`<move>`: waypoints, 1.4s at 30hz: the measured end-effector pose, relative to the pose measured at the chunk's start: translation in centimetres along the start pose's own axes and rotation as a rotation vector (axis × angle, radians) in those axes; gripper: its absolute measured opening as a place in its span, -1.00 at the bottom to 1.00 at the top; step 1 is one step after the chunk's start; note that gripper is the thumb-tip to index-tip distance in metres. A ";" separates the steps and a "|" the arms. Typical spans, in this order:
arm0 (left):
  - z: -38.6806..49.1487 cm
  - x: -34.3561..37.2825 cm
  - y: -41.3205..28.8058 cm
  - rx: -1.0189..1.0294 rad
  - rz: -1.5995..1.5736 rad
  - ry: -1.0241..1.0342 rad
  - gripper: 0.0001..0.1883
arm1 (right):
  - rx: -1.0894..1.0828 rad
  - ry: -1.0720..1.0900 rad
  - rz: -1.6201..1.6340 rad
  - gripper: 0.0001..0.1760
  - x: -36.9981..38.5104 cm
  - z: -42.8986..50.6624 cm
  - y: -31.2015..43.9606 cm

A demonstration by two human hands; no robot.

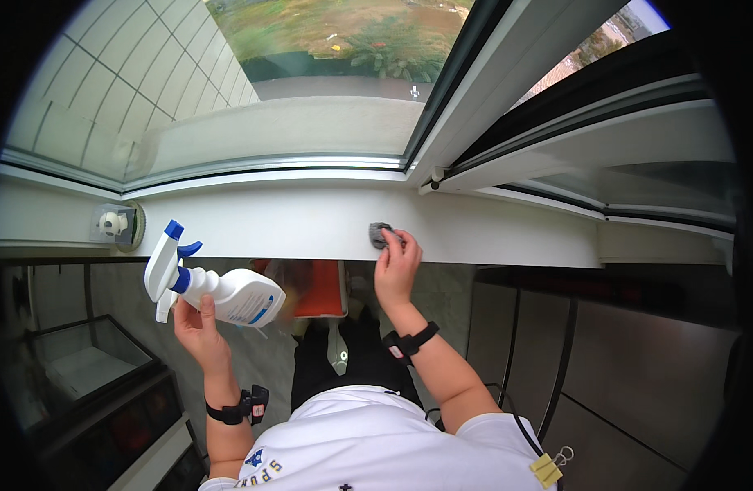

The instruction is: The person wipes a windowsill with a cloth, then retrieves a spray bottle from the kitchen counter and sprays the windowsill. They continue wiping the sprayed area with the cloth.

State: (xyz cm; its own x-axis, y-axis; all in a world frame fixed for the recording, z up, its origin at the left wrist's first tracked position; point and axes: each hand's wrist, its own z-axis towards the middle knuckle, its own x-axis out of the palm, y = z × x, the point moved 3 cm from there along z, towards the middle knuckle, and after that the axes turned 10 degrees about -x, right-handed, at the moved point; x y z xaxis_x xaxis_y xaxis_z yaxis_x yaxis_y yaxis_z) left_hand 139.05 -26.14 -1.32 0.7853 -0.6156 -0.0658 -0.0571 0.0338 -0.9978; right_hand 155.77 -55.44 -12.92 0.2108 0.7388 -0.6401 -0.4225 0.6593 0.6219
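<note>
My left hand (198, 328) grips a white plastic spray bottle (238, 297) by its neck, just below the blue collar. The bottle is tilted far over, its trigger head to the left and its base to the right, in front of the window sill. A blue trigger and a blue nozzle cap show on the head. My right hand (399, 270) pinches a small crumpled grey cloth (379, 235) on the white window sill (278, 215). Part of the cloth is hidden behind the fingers.
A small clear box with a white figure (112, 224) stands at the sill's left end. Behind the sill rises a fixed window pane (278, 126); an opened sash (597, 141) angles in at the right. An orange container (321, 288) sits below the sill, dark cabinets (646, 368) at right.
</note>
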 end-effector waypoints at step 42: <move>-1.6 -9.2 12.7 -0.115 0.179 -0.541 -0.53 | 1.270 1.013 1.441 -0.49 20.6 -5.0 -5.1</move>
State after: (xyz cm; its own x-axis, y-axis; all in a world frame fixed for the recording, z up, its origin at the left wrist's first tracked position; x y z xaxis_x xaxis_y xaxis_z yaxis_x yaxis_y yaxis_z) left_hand 130.15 -21.33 -13.33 0.9590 -0.1167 -0.2583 -0.2606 -0.0040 -0.9654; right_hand 157.87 -44.28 -31.54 -0.2217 0.6515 0.7255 0.9221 -0.1020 0.3733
